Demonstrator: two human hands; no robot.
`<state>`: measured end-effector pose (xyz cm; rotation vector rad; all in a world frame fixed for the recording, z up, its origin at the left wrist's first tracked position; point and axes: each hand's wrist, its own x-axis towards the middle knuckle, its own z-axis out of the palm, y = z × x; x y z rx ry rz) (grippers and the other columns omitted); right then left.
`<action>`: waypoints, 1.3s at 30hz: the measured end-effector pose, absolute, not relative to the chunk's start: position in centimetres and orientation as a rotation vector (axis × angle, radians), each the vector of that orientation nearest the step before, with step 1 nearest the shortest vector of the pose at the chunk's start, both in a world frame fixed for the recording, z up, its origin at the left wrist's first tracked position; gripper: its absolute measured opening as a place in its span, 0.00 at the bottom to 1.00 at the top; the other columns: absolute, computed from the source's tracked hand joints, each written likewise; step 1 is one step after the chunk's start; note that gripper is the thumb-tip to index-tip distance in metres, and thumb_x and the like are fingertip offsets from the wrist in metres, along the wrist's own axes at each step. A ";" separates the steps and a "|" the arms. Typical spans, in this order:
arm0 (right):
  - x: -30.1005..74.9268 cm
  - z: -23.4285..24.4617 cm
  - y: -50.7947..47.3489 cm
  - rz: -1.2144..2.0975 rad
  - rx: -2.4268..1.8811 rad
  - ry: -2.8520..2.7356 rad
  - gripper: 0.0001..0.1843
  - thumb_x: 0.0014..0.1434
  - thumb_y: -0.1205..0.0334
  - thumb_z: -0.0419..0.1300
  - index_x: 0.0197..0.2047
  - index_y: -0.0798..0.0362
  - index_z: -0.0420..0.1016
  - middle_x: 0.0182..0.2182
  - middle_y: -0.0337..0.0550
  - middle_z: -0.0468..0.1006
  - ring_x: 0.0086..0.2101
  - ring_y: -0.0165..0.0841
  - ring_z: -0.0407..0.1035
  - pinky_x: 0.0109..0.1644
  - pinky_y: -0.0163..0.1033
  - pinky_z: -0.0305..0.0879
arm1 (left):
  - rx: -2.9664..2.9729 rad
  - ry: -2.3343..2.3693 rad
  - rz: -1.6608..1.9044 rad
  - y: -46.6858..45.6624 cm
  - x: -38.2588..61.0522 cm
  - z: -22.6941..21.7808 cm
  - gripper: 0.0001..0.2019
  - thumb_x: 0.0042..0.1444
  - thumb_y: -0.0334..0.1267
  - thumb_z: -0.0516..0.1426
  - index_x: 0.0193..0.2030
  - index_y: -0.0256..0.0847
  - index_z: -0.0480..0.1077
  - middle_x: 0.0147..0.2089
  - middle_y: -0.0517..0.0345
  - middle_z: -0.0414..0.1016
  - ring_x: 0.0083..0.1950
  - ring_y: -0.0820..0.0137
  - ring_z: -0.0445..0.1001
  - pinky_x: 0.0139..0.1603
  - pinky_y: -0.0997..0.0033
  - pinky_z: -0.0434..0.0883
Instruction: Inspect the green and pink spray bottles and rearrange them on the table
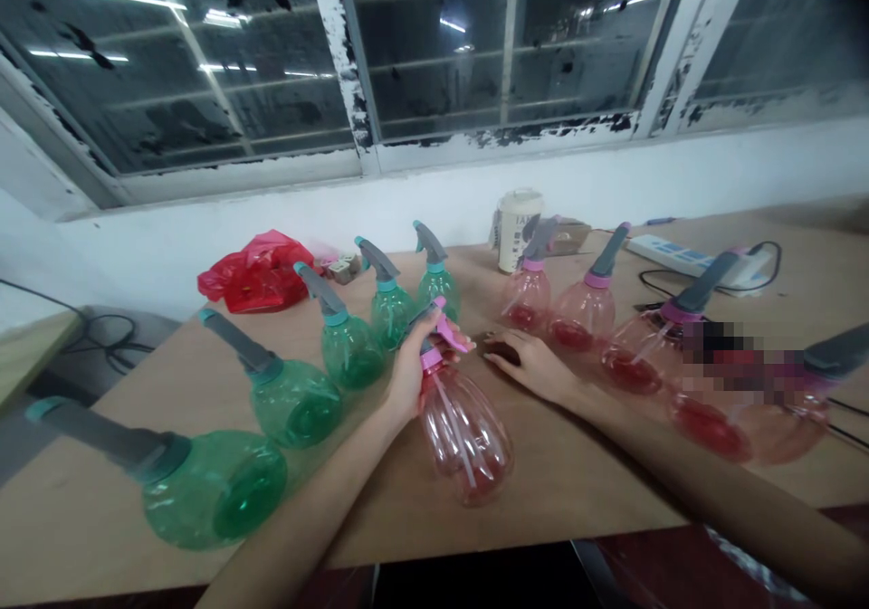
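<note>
My left hand is wrapped around the neck and trigger head of a pink spray bottle, whose clear ribbed body tilts toward me over the middle of the table. A thin tube shows inside it. To the right, my right hand rests low at the tabletop with its fingers apart, holding nothing. Several green spray bottles with grey heads stand in a row on the left. Another row of pink spray bottles runs along the right, the nearest partly covered by a blurred patch.
A red plastic bag lies at the back left of the wooden table. Against the wall stands a paper cup. A white power strip with a black cable sits at the back right. Windows rise behind.
</note>
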<state>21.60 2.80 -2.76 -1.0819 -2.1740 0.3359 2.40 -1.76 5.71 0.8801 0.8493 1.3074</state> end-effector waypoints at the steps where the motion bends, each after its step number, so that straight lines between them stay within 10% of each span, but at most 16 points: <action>1: 21.6 -2.8 2.8 0.339 -1.085 -2.168 0.12 0.60 0.60 0.54 0.45 0.52 0.72 0.45 0.46 0.77 0.46 0.38 0.71 0.53 0.47 0.66 | 0.910 0.857 1.312 -2.0 2.4 5.9 0.14 0.51 0.47 0.59 0.27 0.37 0.70 0.22 0.59 0.72 0.26 0.72 0.74 0.27 0.78 0.68; 20: 21.8 -2.5 2.9 0.347 -1.042 -2.155 0.12 0.58 0.65 0.55 0.46 0.53 0.71 0.45 0.48 0.77 0.45 0.38 0.71 0.52 0.46 0.66 | 0.648 0.727 1.089 -1.8 2.4 3.6 0.20 0.58 0.48 0.51 0.41 0.31 0.73 0.42 0.40 0.78 0.47 0.57 0.77 0.43 0.63 0.74; 39: 22.7 -2.9 3.2 0.394 -1.085 -2.093 0.12 0.59 0.57 0.55 0.44 0.50 0.73 0.44 0.43 0.78 0.44 0.37 0.73 0.53 0.46 0.66 | 0.780 0.793 1.220 -2.2 1.6 4.5 0.18 0.57 0.47 0.52 0.37 0.31 0.73 0.38 0.43 0.79 0.42 0.59 0.78 0.42 0.67 0.73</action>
